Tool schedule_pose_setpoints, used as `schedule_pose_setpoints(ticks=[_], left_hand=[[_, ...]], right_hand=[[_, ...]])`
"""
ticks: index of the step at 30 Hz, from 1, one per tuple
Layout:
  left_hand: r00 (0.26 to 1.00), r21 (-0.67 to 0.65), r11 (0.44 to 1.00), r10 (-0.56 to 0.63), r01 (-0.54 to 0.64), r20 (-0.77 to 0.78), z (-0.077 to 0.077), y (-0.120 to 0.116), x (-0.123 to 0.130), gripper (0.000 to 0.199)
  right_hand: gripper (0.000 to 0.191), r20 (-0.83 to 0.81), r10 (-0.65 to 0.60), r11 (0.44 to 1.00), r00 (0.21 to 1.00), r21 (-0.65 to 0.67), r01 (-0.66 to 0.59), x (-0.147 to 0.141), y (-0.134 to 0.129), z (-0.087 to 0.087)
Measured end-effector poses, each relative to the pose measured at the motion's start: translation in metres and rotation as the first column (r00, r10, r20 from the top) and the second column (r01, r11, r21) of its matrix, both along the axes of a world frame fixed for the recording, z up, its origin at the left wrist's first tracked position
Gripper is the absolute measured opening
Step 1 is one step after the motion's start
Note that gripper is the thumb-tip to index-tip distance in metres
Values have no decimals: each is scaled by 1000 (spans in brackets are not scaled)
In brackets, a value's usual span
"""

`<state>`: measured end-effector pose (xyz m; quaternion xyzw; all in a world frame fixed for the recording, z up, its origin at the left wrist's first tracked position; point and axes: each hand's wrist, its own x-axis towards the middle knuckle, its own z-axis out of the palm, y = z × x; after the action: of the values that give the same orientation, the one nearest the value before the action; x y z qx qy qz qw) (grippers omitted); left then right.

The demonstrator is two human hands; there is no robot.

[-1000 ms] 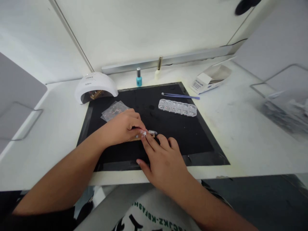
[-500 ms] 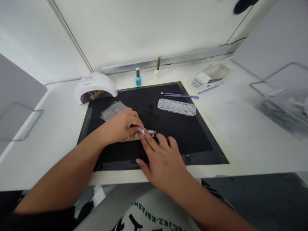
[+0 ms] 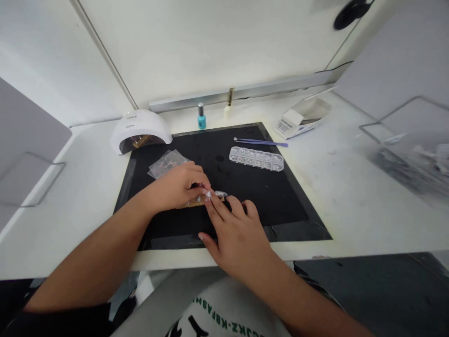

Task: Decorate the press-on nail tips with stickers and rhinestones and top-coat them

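Note:
On the black mat (image 3: 224,224) lies a small tan holder (image 3: 192,203) bearing several pale nail tips. My left hand (image 3: 180,187) pinches a small whitish piece (image 3: 207,193) between thumb and forefinger above the holder; part of the holder is hidden beneath this hand. My right hand (image 3: 235,229) is spread palm down, its index and middle fingertips touching the same whitish piece and its thumb apart. Just beyond those fingertips a pale nail tip (image 3: 220,194) shows at the holder's right end.
A white lamp (image 3: 140,126) stands back left, near clear sheets (image 3: 168,163). Blue (image 3: 201,120) and cream (image 3: 228,110) bottles stand behind the mat. A clear compartment case (image 3: 257,158) and purple tweezers (image 3: 261,142) lie on it. An open white box (image 3: 293,122) is back right.
The whole view has shifted slightly. Both hands keep almost the same pose at the whitish piece.

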<state>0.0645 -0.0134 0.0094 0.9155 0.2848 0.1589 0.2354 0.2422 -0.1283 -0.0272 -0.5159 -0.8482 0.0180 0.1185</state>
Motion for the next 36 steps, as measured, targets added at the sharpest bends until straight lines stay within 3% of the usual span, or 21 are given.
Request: schedule_pose_setpoints(ticks=[4,8,12,16,20,29,36], left_hand=[[1000,73,997,13,-15,28,6,-2,-5,16],[996,219,975,19,-38,86,33,-15,-16,14],[999,227,973,12,-23,52,49,-22,-21,16],[995,50,998,-35,30,95,29,-13,-22,16],[984,-1,1000,-23,24,179,10,-6,-27,15],[989,-28,997,-71,75,127,-1,-3,-24,13],[993,-104,993,-43,55,112,-6,2,-24,10]], right_hand=[[61,-4,1,1000,1000,-11,-1,1,-1,-1],[62,-6,3,1000,1000,-30,-3,1,-1,-1],[63,0,10,1000,1000,-24,-10,1,-3,2],[62,24,9,1000,1000,-15,-9,6,-12,5],[60,20,11,1000,1000,1,-11,8,-20,3],[61,-14,9,999,1000,34,-8,-11,-13,-2],[64,2,-4,1000,1000,-6,4,-16,-13,-4]])
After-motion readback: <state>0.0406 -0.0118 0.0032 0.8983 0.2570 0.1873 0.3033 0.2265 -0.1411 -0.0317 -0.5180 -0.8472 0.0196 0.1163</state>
